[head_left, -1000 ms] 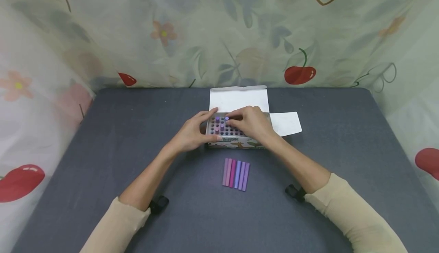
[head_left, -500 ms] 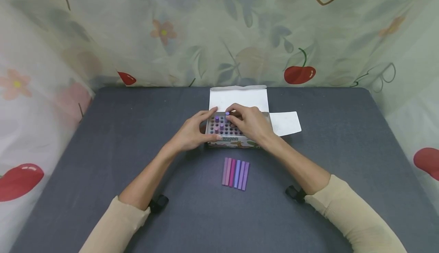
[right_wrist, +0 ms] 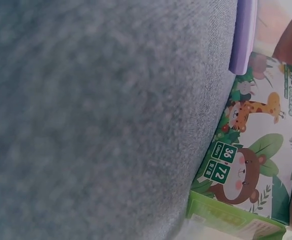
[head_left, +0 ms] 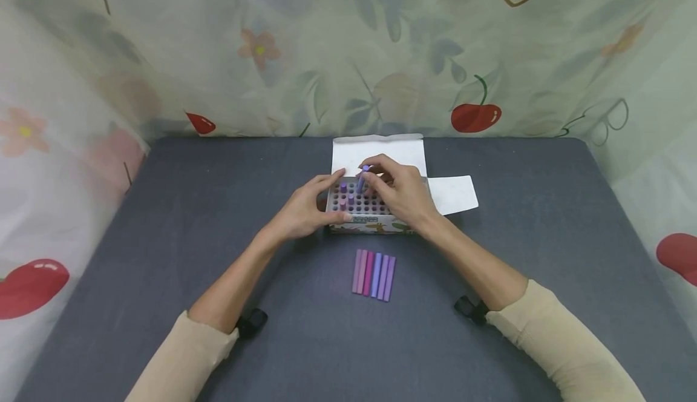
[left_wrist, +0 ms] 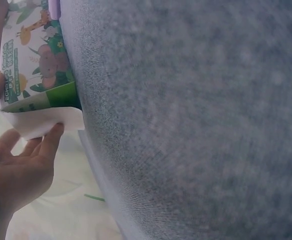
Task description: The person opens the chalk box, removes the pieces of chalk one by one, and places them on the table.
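Purple stick [head_left: 361, 183]: Looking from above, I see it at the back holes of the box [head_left: 376, 226], leaning a bit. I can't tell if its bottom end sits in a hole.
Right hand [head_left: 403, 193]: Its thumb and finger pinch the stick near the top. A soft pinch, with the stick straight over its hole, should stop it scraping or snapping.
Left hand [head_left: 302, 211]: It grips the box's left end, thumb in front, fingers behind. That's a good way to stop sliding.
Stick tops [head_left: 351, 198]: Some poke up close by, so mind them.
Row of six sticks [head_left: 376, 275]: It lies on the dark table [head_left: 305, 353], in front of the box.
White flap [left_wrist: 46, 120]: By the left wrist, the left fingers touch it. Pressing hard might bend it.
Bear picture [right_wrist: 238, 175]: By the right wrist, I see the box front. Only bits of skin show; the pinch is hidden.
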`<state>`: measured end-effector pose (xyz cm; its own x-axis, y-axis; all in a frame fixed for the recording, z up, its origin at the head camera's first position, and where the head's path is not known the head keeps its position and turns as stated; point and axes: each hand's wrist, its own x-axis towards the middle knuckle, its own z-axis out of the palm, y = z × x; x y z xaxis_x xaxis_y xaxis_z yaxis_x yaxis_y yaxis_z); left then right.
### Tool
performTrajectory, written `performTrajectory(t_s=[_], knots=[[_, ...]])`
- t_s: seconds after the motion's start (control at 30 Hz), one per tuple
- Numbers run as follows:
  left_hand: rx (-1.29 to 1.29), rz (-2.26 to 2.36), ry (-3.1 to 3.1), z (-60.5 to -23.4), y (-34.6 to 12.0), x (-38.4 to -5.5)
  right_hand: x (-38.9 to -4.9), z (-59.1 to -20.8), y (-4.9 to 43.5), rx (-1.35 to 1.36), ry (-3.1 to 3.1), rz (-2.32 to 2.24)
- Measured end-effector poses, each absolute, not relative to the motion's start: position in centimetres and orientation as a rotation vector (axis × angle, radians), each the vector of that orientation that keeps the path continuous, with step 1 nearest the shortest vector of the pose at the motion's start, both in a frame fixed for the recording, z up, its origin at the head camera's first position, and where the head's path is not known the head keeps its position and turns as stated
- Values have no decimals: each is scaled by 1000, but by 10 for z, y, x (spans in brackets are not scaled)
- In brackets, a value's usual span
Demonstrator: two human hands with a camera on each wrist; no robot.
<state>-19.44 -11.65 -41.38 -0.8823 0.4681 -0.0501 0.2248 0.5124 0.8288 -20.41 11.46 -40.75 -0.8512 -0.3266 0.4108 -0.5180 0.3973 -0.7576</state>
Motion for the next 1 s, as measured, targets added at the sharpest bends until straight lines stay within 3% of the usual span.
performTrajectory(t_s=[1.0], knots=[[567, 1352, 2452, -415, -116, -194, -170, -387, 137, 603, -2371, 1895]])
